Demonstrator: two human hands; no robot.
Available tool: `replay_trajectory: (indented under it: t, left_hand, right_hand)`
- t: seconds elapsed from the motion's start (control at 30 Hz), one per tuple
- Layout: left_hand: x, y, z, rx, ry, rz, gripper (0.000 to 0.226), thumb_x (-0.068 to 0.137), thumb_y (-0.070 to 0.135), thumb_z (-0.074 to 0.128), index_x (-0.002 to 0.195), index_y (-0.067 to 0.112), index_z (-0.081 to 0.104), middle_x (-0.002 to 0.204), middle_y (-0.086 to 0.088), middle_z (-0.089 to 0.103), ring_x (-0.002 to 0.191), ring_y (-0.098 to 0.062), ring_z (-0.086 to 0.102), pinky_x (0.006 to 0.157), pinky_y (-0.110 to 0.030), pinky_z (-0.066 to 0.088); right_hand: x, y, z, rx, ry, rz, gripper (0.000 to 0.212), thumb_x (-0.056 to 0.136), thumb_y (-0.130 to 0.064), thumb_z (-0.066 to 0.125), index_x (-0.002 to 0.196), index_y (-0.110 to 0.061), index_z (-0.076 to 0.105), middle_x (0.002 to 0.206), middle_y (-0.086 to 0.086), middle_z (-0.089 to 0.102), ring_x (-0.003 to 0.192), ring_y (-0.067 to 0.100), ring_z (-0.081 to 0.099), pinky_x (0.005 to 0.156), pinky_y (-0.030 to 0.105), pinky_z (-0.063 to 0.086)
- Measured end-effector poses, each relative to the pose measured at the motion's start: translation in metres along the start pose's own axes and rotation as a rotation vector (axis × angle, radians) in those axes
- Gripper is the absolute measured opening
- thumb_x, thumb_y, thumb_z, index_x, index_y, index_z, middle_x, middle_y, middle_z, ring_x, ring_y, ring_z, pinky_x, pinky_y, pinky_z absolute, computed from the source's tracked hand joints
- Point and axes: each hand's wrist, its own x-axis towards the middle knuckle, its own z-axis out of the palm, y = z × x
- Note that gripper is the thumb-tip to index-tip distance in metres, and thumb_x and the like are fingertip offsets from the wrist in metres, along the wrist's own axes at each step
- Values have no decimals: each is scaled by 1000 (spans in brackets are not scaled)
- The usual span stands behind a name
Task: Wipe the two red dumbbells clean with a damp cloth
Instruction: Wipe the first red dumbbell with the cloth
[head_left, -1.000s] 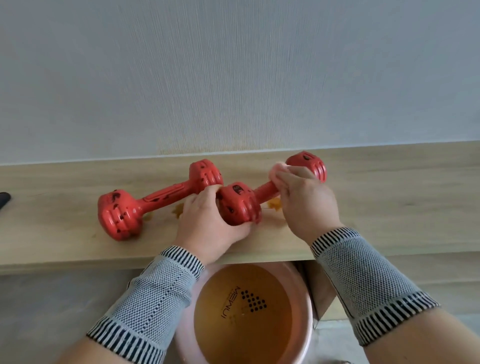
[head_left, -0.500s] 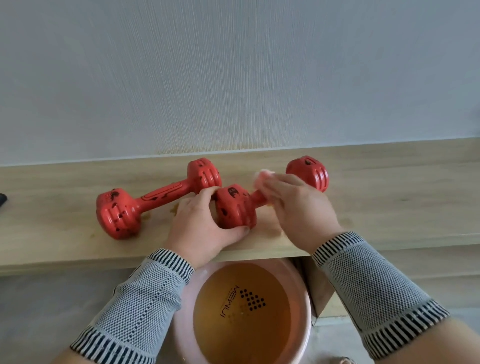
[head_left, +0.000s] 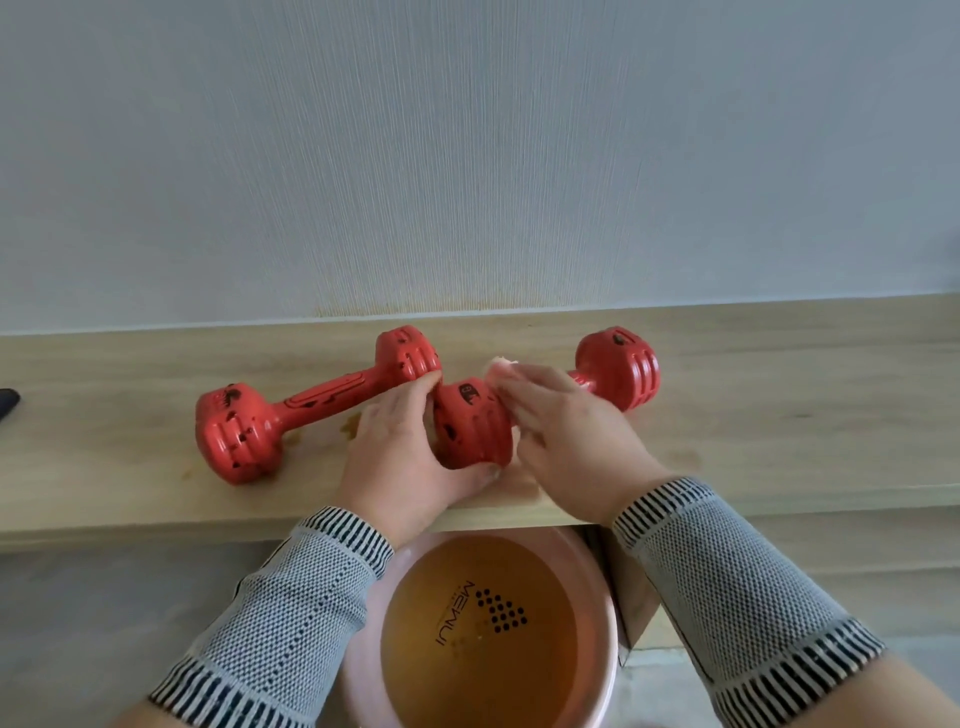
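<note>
Basin (head_left: 610, 582) holds brownish water; right hand (head_left: 566, 436) presses cloth (head_left: 500, 365) on dumbbell (head_left: 618, 371)

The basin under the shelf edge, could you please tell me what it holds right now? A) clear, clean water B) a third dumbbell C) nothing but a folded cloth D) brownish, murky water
D: the pink basin below the wooden shelf is filled with brownish, cloudy water, through which a dark printed logo on its bottom shows; no dumbbell or cloth lies in it.
</note>
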Motion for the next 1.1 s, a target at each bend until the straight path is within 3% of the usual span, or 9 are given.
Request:
replay_trajectory:
  t: [0.17, 0.3, 0.37, 0.47, 0.63, 0.73, 0.8, 0.97, 1.1]
  left_hand:
    - [-3, 3, 1, 60, 17, 42, 100, 60, 50, 86, 142, 26, 35, 142, 5, 43, 131, -16, 36, 110, -33, 29]
    - [-4, 5, 4, 93, 42, 43, 96, 61, 46, 86, 140, 23, 37, 139, 2, 46, 127, -21, 39, 104, -38, 32]
    - [-3, 7, 4, 89, 59, 41, 94, 61, 44, 87, 139, 22, 40, 136, 1, 49, 125, -22, 41, 104, -38, 33]
    - [-4, 8, 4, 78, 64, 41, 91, 62, 43, 87, 139, 21, 42, 134, 0, 50, 123, -21, 41, 105, -37, 32]
    - [-2, 8, 3, 67, 49, 30, 92, 61, 39, 89, 139, 23, 43, 130, 1, 51, 124, -20, 41, 105, -34, 32]
    - [-2, 8, 2, 58, 40, 46, 92, 62, 41, 88, 140, 23, 42, 121, 7, 46, 124, -20, 41, 105, -33, 31]
    - [-2, 8, 3, 66, 29, 63, 91, 64, 43, 87, 141, 24, 40, 131, 3, 48, 124, -18, 39, 102, -28, 29]
    - [-1, 10, 4, 54, 22, 47, 90, 66, 41, 86, 142, 25, 39, 135, 0, 46, 127, -20, 38, 104, -31, 29]
    - [-2, 10, 2, 62, -6, 48, 92, 67, 42, 85, 144, 27, 36, 137, 3, 44, 130, -18, 34, 106, -29, 26]
  right_hand:
    - [-4, 22, -10, -125, 152, 251, 56, 95, -9, 44, 143, -35, 36, 153, -9, 32, 108, 23, 63, 77, 34, 55]
    - [-14, 1, -2, -19, -22, 3, 68, 93, -5, 45, 150, -37, 27, 158, -17, 22, 127, 13, 51, 100, 34, 49]
    - [-12, 9, -4, -43, 0, 27, 69, 93, -4, 45, 149, -40, 27, 158, -17, 22, 129, 13, 51, 98, 36, 50]
    - [-10, 29, -11, -137, 90, 233, 72, 93, -3, 44, 150, -40, 22, 160, -15, 15, 122, 20, 56, 85, 36, 55]
    - [-15, 11, 2, 39, -14, -2, 74, 91, 1, 45, 150, -38, 26, 158, -20, 20, 134, 8, 43, 107, 33, 43]
    - [-10, 28, -6, -119, 79, 171, 78, 90, 2, 43, 151, -40, 19, 160, -18, 17, 129, 13, 50, 89, 32, 53]
    - [-12, 32, -10, -151, 114, 266, 76, 91, 1, 42, 151, -38, 19, 159, -14, 18, 121, 17, 56, 80, 32, 52]
    - [-13, 4, -1, 52, 15, 5, 69, 91, 1, 45, 149, -35, 33, 154, -17, 31, 126, 13, 52, 103, 32, 46]
    - [-4, 32, -13, -202, 77, 227, 73, 88, 2, 41, 150, -33, 21, 156, -11, 27, 122, 17, 55, 80, 36, 55]
